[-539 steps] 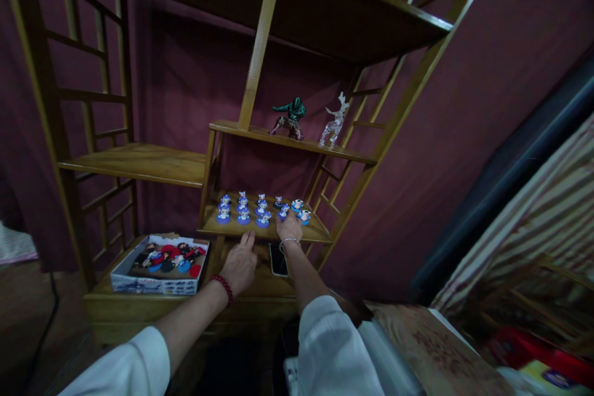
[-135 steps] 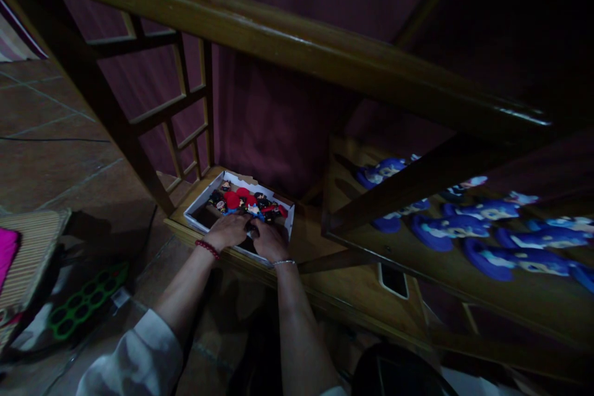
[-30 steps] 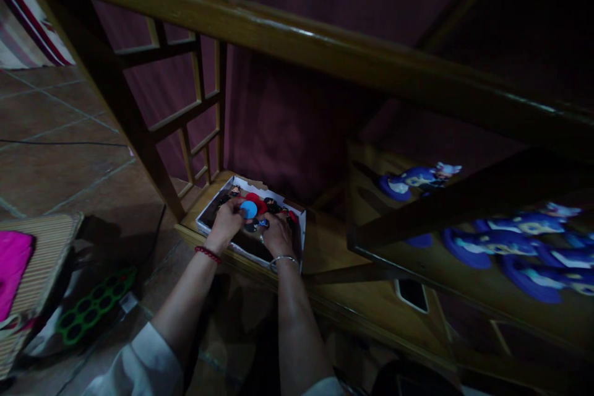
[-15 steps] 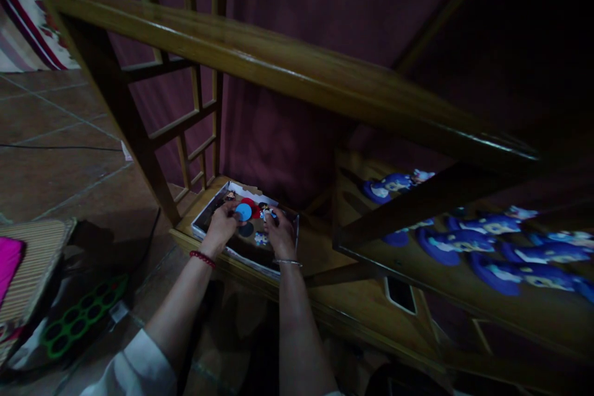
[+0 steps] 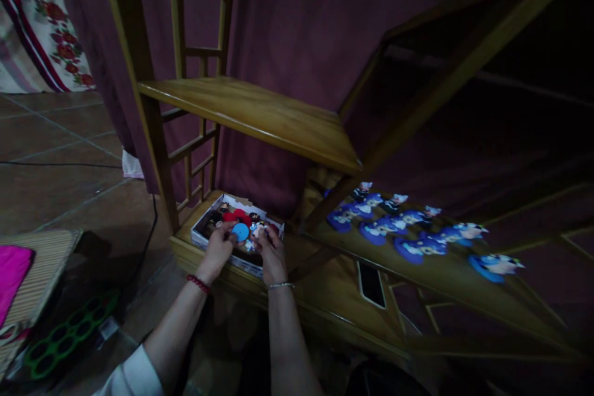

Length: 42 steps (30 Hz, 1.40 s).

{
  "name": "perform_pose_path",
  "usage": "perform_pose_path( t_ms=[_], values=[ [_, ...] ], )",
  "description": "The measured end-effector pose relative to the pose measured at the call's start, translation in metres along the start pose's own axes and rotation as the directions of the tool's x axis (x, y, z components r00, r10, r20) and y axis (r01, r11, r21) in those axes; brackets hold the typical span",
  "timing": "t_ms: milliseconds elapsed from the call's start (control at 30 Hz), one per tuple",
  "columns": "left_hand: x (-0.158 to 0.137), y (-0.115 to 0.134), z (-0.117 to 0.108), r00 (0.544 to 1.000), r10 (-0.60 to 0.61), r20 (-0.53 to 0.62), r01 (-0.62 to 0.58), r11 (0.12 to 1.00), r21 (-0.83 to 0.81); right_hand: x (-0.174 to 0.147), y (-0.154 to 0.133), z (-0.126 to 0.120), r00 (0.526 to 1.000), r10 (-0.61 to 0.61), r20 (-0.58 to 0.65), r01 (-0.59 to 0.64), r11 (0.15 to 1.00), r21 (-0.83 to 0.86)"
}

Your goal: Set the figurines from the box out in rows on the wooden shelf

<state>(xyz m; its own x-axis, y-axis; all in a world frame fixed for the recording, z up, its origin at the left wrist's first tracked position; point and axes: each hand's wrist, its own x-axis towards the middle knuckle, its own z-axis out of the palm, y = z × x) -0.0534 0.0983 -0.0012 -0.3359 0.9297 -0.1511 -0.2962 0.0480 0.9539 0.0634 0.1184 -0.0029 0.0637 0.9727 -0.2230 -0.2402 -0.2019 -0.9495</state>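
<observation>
Over a shallow cardboard box [image 5: 200,236] on the low wooden shelf, my left hand [image 5: 219,249] pinches the edge of a light blue disc [image 5: 240,232]. My right hand [image 5: 273,253], just beside it, has its fingers closed on a small white-and-pink figurine [image 5: 258,230]. Whether the figurine touches the disc I cannot tell. Inside the box lie red discs [image 5: 238,216] and several small figures, partly covered by my hands. A red bead bracelet circles my left wrist, and a thin pale one my right.
Several blue-based figurines [image 5: 420,246] stand on the shelf to the right. A phone [image 5: 371,284] lies on the lower ledge. Above the box juts a wooden shelf board [image 5: 260,112]. On the floor at left are a green holed tray [image 5: 69,331] and a woven-topped stool [image 5: 46,266].
The camera view has shifted, bringing the upper shelf board and the figurines into clearer sight. My hands remain over the box, with the disc and the figurine now closer together.
</observation>
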Motion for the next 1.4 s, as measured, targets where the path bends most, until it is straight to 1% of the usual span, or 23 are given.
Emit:
perform_pose_path(
  t_ms=[67,133,367,533,633,767,867,967,1067,1133,1267,1400],
  values=[
    [-0.016,0.003,0.000,1.000,-0.025,-0.018,0.025,0.999,-0.024,-0.013,-0.003,-0.003,0.999,0.000,-0.050,0.001,1.000,0.003],
    [-0.033,0.008,0.001,0.998,-0.053,-0.026,0.052,0.998,-0.040,-0.029,-0.008,-0.005,0.998,-0.014,-0.066,0.015,1.000,0.013],
    [-0.093,0.037,0.002,0.997,-0.067,0.050,0.072,0.991,-0.113,-0.085,-0.038,-0.005,0.999,-0.037,-0.038,0.042,0.992,0.123],
    [-0.137,0.067,0.001,0.995,-0.064,0.071,0.076,0.981,-0.178,-0.128,-0.062,-0.005,0.997,-0.073,-0.024,0.075,0.987,0.141],
    [-0.164,0.085,-0.002,0.991,-0.067,0.115,0.091,0.973,-0.212,-0.156,-0.076,-0.005,0.992,-0.127,-0.026,0.129,0.985,0.114],
    [-0.199,0.103,-0.008,0.980,-0.029,0.199,0.079,0.965,-0.251,-0.193,-0.091,-0.005,0.974,-0.226,-0.008,0.226,0.971,0.078],
    [-0.223,0.112,-0.013,0.967,0.009,0.255,0.064,0.959,-0.277,-0.223,-0.100,-0.006,0.951,-0.310,0.011,0.309,0.950,0.053],
    [-0.244,0.119,-0.015,0.957,0.028,0.287,0.062,0.952,-0.299,-0.248,-0.106,-0.008,0.922,-0.385,0.033,0.385,0.923,0.020],
    [-0.261,0.123,-0.014,0.954,0.020,0.298,0.076,0.948,-0.309,-0.264,-0.108,-0.014,0.885,-0.462,0.055,0.464,0.886,-0.015],
    [-0.270,0.124,-0.011,0.949,0.028,0.315,0.076,0.946,-0.314,-0.270,-0.108,-0.020,0.861,-0.506,0.044,0.508,0.859,-0.062],
    [-0.284,0.122,-0.007,0.922,0.062,0.381,0.064,0.949,-0.309,-0.277,-0.108,-0.035,0.842,-0.539,0.019,0.535,0.832,-0.145],
    [-0.295,0.119,-0.004,0.897,0.064,0.438,0.079,0.950,-0.302,-0.284,-0.110,-0.050,0.819,-0.573,0.031,0.567,0.799,-0.198]
  ],
)
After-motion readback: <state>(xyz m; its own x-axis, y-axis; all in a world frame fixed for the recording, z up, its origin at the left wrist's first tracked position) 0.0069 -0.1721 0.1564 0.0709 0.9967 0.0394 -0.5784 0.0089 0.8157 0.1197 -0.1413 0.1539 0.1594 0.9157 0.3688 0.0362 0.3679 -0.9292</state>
